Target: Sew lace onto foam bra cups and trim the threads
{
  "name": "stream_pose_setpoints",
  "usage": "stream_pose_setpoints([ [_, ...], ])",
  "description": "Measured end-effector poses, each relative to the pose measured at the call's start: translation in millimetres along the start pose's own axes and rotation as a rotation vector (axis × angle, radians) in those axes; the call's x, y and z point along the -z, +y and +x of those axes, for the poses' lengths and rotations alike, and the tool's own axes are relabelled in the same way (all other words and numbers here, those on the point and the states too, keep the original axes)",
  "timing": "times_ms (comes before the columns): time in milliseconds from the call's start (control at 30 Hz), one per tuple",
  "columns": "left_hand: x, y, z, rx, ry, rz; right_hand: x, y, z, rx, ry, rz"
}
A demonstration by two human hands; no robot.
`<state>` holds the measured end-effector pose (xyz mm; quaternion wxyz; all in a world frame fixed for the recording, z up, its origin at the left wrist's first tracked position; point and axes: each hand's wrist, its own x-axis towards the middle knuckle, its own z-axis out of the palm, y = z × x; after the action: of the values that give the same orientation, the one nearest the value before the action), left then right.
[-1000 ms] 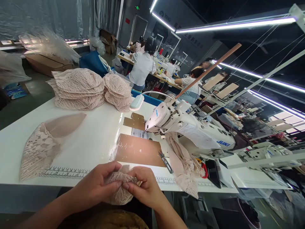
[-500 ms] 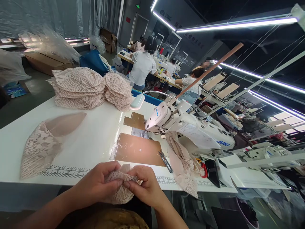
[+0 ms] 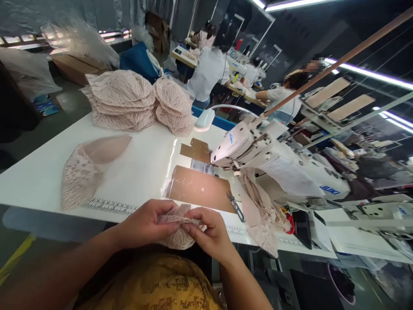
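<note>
Between my two hands, at the table's front edge, is a beige lace fabric piece (image 3: 180, 238). My left hand (image 3: 150, 221) pinches its left part between thumb and fingers. Close beside it, my right hand (image 3: 209, 232) grips the right part, the thumbs nearly touching. Part of the cloth is hidden behind the fingers. Thread snips (image 3: 236, 207) lie to the right, beyond my right hand. Farther right, more beige lace and plain fabric (image 3: 258, 206) is bunched by the sewing machine (image 3: 251, 150). A separate lace and mesh piece (image 3: 82, 176) lies flat on the left.
Stacked lace pieces (image 3: 122, 101) stand at the back left of the white table (image 3: 142, 159). A brown board (image 3: 200, 189) lies before the machine. A small lamp (image 3: 204, 120) hangs over the table. Red-handled scissors (image 3: 291, 224) and a dark phone-like object (image 3: 303, 230) lie right. Co-workers sit behind.
The camera view has shifted, so the table and machine appear farther right and the stacks higher. Both hands still hold the lace piece, which they have turned slightly.
</note>
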<state>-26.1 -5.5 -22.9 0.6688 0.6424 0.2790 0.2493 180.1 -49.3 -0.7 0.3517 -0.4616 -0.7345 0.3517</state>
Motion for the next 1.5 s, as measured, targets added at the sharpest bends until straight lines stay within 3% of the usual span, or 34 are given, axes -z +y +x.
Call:
stream_pose_setpoints([
  [200, -1.1, 2, -2, -0.007, 0.016, -0.081, -1, 3, 0, 0.073, 0.0, -0.029],
  [500, -0.4, -4, 1, 0.017, -0.018, -0.063, -7, 5, 3, -0.012, 0.139, 0.119],
  [700, 2.1, -2, -1, -0.02, -0.008, 0.013, -13, 10, 4, -0.144, 0.202, 0.282],
  [967, 3.0, 5, 0, -0.072, 0.091, 0.25, -18, 15, 3, -0.244, 0.191, 0.318],
  [1133, 0.4, 6, 3, -0.086, 0.077, 0.256, -18, 17, 3, -0.256, 0.145, 0.357],
  [1333, -1.7, 2, 8, -0.065, 0.061, 0.079, -8, 23, 3, -0.348, 0.056, 0.378],
  [1433, -1.1, 0, 9, -0.023, 0.089, 0.018, 4, 30, 2, -0.368, 0.118, 0.447],
  [1500, -1.2, -1, 10, -0.016, 0.109, 0.012, 12, 34, 1, -0.303, 0.196, 0.473],
])
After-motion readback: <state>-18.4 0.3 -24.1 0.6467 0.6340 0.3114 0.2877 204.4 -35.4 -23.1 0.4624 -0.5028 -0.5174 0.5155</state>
